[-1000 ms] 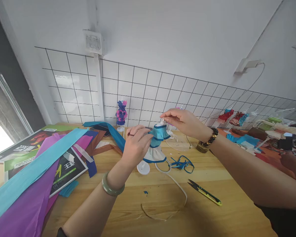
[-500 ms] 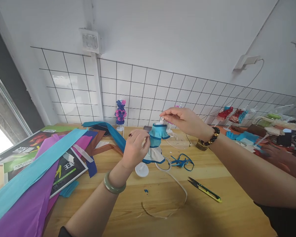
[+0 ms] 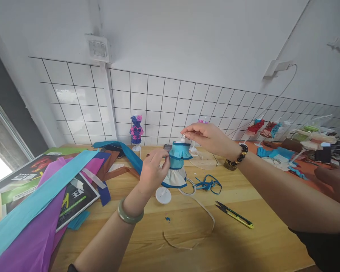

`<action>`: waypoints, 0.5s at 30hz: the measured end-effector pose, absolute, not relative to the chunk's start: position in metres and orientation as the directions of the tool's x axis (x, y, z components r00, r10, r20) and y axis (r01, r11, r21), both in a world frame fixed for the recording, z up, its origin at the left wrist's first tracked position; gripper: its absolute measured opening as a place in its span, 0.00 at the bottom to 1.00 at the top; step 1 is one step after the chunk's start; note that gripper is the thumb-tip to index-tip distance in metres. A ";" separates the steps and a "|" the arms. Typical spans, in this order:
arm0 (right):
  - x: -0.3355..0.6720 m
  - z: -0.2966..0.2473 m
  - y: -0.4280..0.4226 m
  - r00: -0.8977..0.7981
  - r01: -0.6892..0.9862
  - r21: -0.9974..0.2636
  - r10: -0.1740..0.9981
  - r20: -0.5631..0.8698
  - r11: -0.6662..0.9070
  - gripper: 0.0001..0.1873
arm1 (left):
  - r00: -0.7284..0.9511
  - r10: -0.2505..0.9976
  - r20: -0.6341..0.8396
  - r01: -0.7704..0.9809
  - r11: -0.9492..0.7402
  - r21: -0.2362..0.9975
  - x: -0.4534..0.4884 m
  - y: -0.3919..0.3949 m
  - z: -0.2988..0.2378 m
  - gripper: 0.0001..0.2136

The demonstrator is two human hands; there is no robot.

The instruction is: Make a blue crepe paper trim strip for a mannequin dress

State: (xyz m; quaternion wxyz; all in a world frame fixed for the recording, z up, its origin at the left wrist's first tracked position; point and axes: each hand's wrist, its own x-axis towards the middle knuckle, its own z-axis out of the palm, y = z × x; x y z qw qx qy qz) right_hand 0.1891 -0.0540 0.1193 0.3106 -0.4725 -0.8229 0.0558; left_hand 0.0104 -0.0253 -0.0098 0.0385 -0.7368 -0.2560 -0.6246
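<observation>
centre of frame: the dress [image 3: 177, 166] sits upright on its stand [image 3: 163, 195], base flat on the table [image 3: 243, 245]. left hand [image 3: 153, 172] is pinching the bodice at the waist from the left, thumb + forefinger closed on the fabric, other fingers curled in. right hand [image 3: 206, 136] reaches in from the right, fingertips nipped on the tiny white knob at the top of the stand, just above the collar. can't tell if there's a pin or thread in that pinch, too small. risks, imo: the base is small and the thing looks top-heavy, so w/ two hands on it a sideways pull from either one could tip it or skid the base over the wood. the fabric looks thin and the frills are layered, so a hard tug at the waist could crease it or pull a layer loose. a white strip [image 3: 205, 209] loops away from under the skirt toward lower centre, and the snips [image 3: 234, 214] lie just right of it. the right forearm hangs over that patch, so a dropped arm could drag the strip and yank the stand along. blue scraps [image 3: 208, 185] just right of the skirt could catch too. paper [image 3: 36, 200] at lower left is well apart, no bother. at the far right edge another person's hand [image 3: 328, 177] is busy w/ its own stuff, well apart.
</observation>
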 end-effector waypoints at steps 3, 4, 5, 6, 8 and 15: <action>0.190 0.119 -0.054 -0.368 0.742 -0.372 0.802 0.470 0.558 0.13 | 0.125 0.318 0.940 0.422 -0.874 0.240 0.010 -0.026 -0.009 0.09; 0.190 0.118 -0.054 -0.372 0.743 -0.368 0.801 0.469 0.560 0.13 | 0.137 0.297 0.945 0.428 -0.878 0.214 0.010 -0.026 -0.008 0.09; 0.190 0.118 -0.054 -0.375 0.744 -0.365 0.802 0.465 0.559 0.13 | 0.146 0.278 0.950 0.435 -0.880 0.190 0.009 -0.026 -0.008 0.09; 0.190 0.118 -0.054 -0.377 0.745 -0.364 0.803 0.461 0.559 0.13 | 0.149 0.265 0.953 0.445 -0.878 0.175 0.009 -0.025 -0.008 0.09; 0.189 0.118 -0.054 -0.376 0.746 -0.367 0.806 0.456 0.556 0.13 | 0.156 0.265 0.951 0.461 -0.871 0.167 0.008 -0.023 -0.009 0.08; 0.189 0.120 -0.055 -0.350 0.756 -0.365 0.808 0.474 0.543 0.13 | 0.179 0.276 0.944 0.506 -0.849 0.152 0.006 -0.023 -0.006 0.13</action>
